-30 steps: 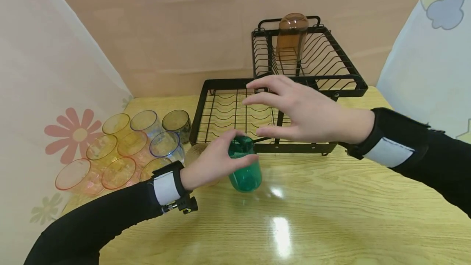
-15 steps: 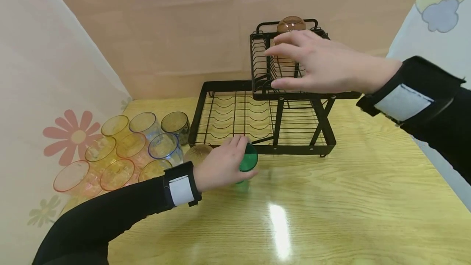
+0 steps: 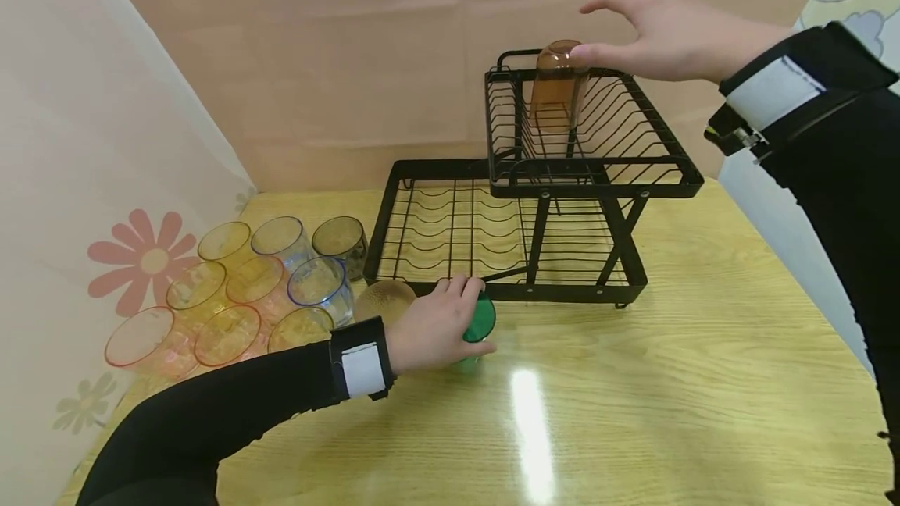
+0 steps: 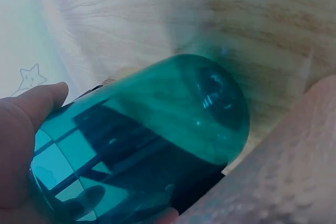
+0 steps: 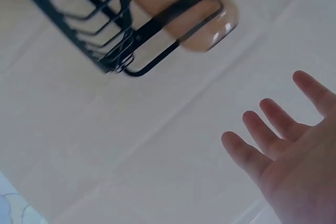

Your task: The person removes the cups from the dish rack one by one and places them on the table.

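Note:
My left hand (image 3: 436,326) grips a green drinking glass (image 3: 481,318) just in front of the dish rack. In the left wrist view, thumb and fingers lie around the green glass near its rim, its rounded base (image 4: 223,114) away from the palm. Whether that base touches the table is hidden. My right hand (image 3: 668,37) is held, fingers spread, above the upper tier of the black rack (image 3: 598,170). Below and left of it, a brown glass (image 3: 555,100) stands upside down in the upper tier. The right wrist view shows the hand apart from the brown glass (image 5: 210,32).
Several coloured glasses, among them a blue-rimmed one (image 3: 319,287) and a dark grey one (image 3: 341,244), stand mouth up at the left. A textured amber glass (image 3: 383,303) sits beside the left hand. The rack's lower tier (image 3: 383,233) stretches behind. Wood-grain table (image 3: 668,373) extends right.
My right hand has risen from over the lower tier to beside and above the upper one. My left hand has turned, bringing the tilted green glass closer to upright.

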### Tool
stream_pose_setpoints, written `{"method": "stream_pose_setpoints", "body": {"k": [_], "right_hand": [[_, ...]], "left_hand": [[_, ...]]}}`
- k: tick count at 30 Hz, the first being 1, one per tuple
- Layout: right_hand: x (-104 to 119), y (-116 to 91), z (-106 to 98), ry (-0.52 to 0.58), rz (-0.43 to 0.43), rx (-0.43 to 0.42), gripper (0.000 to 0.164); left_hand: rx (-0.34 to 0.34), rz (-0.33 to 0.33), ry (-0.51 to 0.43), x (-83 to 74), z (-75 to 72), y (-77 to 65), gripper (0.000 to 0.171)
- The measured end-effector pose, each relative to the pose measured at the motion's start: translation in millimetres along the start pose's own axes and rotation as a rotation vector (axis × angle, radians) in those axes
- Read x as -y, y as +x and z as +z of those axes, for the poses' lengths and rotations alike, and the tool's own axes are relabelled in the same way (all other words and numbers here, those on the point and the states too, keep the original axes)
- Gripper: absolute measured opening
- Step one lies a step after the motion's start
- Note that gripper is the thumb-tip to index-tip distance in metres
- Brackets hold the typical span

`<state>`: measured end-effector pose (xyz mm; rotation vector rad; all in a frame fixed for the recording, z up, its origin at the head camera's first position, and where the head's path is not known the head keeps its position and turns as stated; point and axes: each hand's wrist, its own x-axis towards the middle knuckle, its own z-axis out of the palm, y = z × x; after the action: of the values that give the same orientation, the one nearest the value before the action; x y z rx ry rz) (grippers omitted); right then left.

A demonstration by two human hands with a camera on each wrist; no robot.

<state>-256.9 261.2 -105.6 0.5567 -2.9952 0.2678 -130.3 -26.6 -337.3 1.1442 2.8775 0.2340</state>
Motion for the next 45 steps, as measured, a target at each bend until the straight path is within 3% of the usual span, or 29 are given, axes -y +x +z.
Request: {"method": "stream_pose_setpoints", "body": {"k": [5, 14, 17, 23, 27, 30, 38, 45], "right_hand": [[-10, 11, -3, -0.030, 0.052, -0.014, 0.077], [-9, 28, -3, -0.044, 0.068, -0.064, 0.083], [-8, 33, -5, -0.046, 0.068, -0.081, 0.082], [-4, 40, 2, -0.058, 0.114, -0.026, 0.085], [-1, 43, 8, -0.049, 0.115, 0.003, 0.087], [1, 46, 10, -0.037, 0.113, 0.008, 0.087], [2, 51, 16, 0.003, 0.130, 0.034, 0.087], [-1, 55, 25, -0.003, 0.124, 0.044, 0.087]], "left_hand": [[-0.003, 0.013, 0.062, -1.2, -2.3, -0.3, 0.080], [0.010, 0.018, 0.296, -1.7, -10.1, 3.6, 0.074], [0.042, 0.005, 0.319, -2.4, -12.4, 5.0, 0.077], [0.084, 0.026, 0.308, 0.5, -19.9, 2.5, 0.087], [0.092, 0.053, 0.204, 11.1, -37.4, 3.8, 0.097], [0.040, 0.050, 0.151, 25.1, -57.1, 8.7, 0.101], [-0.103, -0.128, 0.135, 58.0, -118.0, 27.6, 0.107], [-0.198, -0.140, 0.108, 62.4, -144.4, 46.1, 0.105]]}}
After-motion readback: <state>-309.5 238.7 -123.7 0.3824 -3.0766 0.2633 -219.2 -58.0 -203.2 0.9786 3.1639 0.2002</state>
